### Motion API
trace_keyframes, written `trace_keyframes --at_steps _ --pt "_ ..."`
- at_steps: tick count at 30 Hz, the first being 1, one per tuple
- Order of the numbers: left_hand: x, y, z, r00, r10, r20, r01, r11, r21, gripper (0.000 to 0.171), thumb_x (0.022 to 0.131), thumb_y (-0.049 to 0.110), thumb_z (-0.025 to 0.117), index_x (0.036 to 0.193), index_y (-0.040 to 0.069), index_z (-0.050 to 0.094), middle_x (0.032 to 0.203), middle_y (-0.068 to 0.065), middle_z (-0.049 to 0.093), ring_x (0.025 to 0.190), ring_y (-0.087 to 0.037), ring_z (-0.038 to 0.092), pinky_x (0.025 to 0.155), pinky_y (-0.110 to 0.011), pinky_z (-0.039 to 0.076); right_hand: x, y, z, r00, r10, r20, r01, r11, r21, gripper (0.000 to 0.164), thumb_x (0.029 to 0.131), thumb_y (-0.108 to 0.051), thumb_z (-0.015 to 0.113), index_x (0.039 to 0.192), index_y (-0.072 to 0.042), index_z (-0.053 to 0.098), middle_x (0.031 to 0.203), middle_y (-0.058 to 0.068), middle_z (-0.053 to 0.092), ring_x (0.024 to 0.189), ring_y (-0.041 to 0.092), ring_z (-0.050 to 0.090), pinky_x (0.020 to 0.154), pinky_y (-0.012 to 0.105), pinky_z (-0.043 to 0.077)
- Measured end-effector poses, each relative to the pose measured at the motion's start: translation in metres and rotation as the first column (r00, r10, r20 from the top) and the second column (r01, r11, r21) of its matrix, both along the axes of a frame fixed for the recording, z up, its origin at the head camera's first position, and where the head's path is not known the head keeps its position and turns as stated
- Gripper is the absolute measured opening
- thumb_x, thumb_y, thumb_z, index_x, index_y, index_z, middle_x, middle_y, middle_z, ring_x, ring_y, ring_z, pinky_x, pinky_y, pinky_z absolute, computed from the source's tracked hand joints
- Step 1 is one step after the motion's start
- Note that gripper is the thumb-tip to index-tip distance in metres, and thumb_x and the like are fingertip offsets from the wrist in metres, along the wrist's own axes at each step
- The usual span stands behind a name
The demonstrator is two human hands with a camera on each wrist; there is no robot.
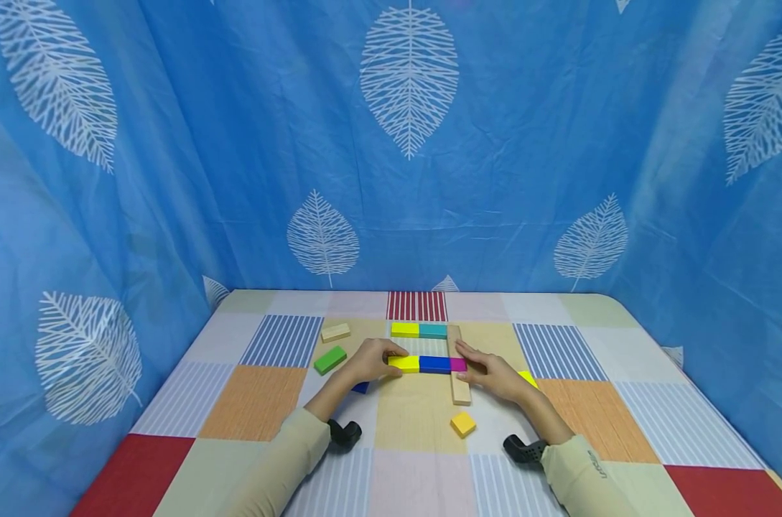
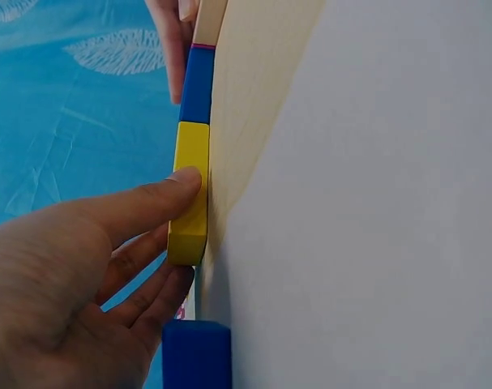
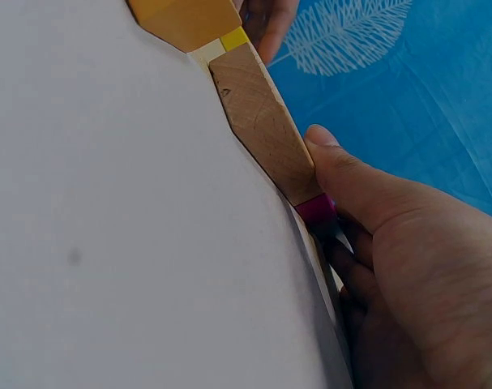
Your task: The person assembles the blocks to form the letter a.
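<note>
My left hand pinches the outer end of a yellow block between thumb and fingers. That block sits end to end with a dark blue block. A magenta block follows in the same row, overlapping a long bare-wood plank in the head view. Around the magenta block's outer end, my right hand has its thumb on the near side and fingers on the far side. In the right wrist view the thumb touches the plank, while the lower fingers are partly hidden.
Behind the row lie another yellow block and a teal block. A green block, a small wooden block and a blue block are on the left. A yellow-orange block lies in front; another yellow block is right.
</note>
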State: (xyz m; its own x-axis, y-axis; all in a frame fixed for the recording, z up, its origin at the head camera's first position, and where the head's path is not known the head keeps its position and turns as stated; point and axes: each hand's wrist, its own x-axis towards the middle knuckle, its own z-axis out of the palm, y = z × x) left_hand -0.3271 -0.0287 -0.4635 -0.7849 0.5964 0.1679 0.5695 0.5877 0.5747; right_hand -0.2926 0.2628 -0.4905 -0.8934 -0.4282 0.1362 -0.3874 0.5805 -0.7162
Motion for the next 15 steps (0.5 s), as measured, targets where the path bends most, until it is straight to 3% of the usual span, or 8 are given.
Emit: trace_keyframes --at_steps 4,8,15 --pt "-0.001 0.000 -0.001 1.000 -0.011 0.005 0.010 1.000 0.016 0.036 0.077 0.016 0.076 0.111 0.007 0.068 0.103 -0.004 0.067 0.080 -0.014 0.054 0.070 -0.023 0.045 0.001 0.000 0.001 1.000 -0.003 -0.003 0.003 1.000 -0.004 0.067 0.087 -0.036 0.062 0.142 -0.009 0.036 0.149 0.008 0.025 0.135 0.031 0.019 0.106 0.047 0.020" --pt "-0.002 -0.007 -0.002 0.999 -0.034 -0.007 0.034 0.996 0.085 0.041 0.078 0.019 0.075 0.115 0.004 0.065 0.107 -0.008 0.065 0.088 -0.018 0.060 0.076 -0.028 0.049 0.002 0.000 0.000 1.000 -0.005 -0.004 0.005 1.000 -0.002 0.067 0.087 -0.036 0.063 0.142 -0.009 0.036 0.149 0.008 0.025 0.135 0.030 0.019 0.106 0.047 0.020" --pt "0.003 -0.040 0.002 1.000 -0.003 -0.021 0.009 0.967 0.256 0.038 0.083 0.015 0.070 0.117 0.001 0.062 0.109 -0.012 0.063 0.097 -0.028 0.058 0.084 -0.041 0.047 0.002 0.000 0.001 1.000 -0.004 -0.008 0.004 1.000 0.010 0.067 0.087 -0.037 0.062 0.142 -0.010 0.035 0.149 0.008 0.025 0.136 0.031 0.019 0.106 0.048 0.020"
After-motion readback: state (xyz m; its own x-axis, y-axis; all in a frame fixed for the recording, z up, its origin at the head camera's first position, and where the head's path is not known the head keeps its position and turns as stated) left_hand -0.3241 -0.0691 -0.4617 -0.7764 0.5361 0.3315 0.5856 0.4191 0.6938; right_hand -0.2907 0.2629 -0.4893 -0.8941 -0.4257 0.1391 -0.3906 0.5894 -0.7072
